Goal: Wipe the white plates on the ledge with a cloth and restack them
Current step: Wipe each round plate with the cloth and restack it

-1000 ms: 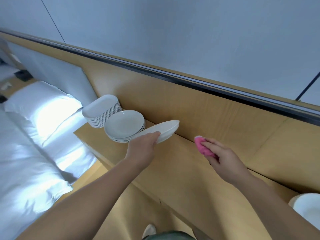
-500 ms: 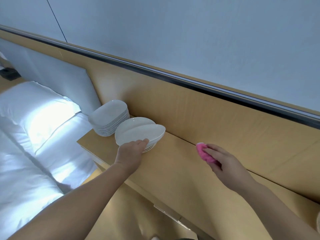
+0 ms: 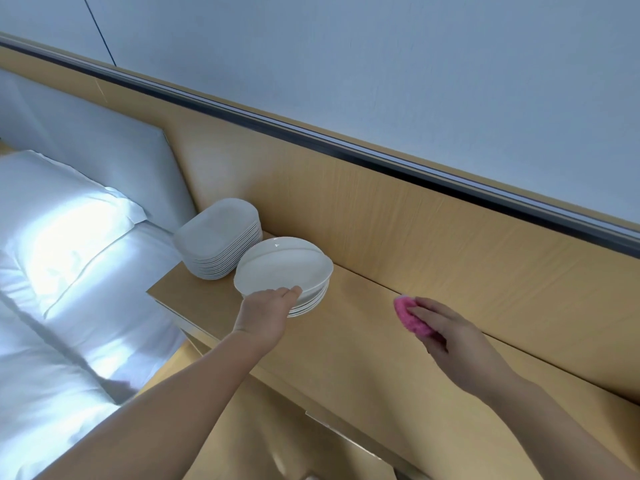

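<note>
**Wooden ledge by the bed: plate on the stack, cloth off to the right**

Head view: light wood ledge (image 3: pixel 346 348) runs along a matching wood wall panel (image 3: pixel 415 230), with a grey wall above. Two white stacks sit at the ledge's left end. The stack of rounded-square plates (image 3: pixel 221 237) is nearest the end, and the stack of round plates (image 3: pixel 313 299) is just beside it, close or touching.

The top plate (image 3: pixel 282 266) lies on the round stack, shifted slightly left of the plates under it. Left hand (image 3: pixel 266 311) grips its near rim, one digit over the edge; the other fingers are hidden.

Right hand (image 3: pixel 450 336) is well apart to the right, above the ledge. Its fingers curl round a pink cloth (image 3: pixel 412 318); can't tell whether the cloth touches the wood.

Bed with a white pillow (image 3: pixel 59 230) and a grey headboard (image 3: pixel 104 161) sits left of the ledge.
</note>
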Action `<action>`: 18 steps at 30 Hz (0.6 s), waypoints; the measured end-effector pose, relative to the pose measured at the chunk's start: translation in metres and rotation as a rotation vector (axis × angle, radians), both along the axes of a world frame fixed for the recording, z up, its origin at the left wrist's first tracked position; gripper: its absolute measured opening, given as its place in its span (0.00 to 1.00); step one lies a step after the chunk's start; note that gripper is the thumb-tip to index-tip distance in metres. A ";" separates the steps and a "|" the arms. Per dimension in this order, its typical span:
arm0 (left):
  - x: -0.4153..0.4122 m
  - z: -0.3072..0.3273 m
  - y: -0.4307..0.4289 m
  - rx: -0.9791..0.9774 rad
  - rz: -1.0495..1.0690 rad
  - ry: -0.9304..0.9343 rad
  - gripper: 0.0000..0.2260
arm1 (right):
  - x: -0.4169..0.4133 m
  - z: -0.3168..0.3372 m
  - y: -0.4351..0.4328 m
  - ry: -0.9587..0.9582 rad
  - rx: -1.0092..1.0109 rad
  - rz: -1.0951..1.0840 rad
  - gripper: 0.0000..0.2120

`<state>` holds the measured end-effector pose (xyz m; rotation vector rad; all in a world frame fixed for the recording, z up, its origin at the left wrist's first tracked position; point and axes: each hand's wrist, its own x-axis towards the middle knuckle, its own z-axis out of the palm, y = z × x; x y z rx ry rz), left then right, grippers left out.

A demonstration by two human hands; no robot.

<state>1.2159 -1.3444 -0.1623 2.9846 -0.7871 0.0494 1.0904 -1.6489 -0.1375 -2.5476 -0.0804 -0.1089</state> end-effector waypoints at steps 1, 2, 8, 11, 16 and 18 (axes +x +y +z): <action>0.004 -0.004 -0.001 0.032 0.013 0.023 0.29 | 0.001 -0.001 0.001 0.004 -0.001 0.000 0.18; 0.008 -0.007 -0.001 0.078 0.025 0.068 0.30 | 0.003 -0.003 0.002 0.013 0.001 -0.002 0.18; 0.021 -0.027 0.006 0.125 0.041 0.204 0.25 | 0.005 -0.005 0.007 0.057 -0.015 -0.018 0.19; 0.023 -0.035 0.007 0.134 0.029 0.219 0.23 | 0.006 -0.004 0.008 0.066 -0.026 -0.027 0.19; 0.026 -0.043 0.004 0.121 0.000 0.212 0.22 | 0.007 -0.004 0.006 0.078 -0.034 -0.031 0.19; 0.024 -0.043 0.000 0.071 -0.011 0.151 0.16 | 0.002 -0.006 0.001 0.079 -0.022 -0.045 0.20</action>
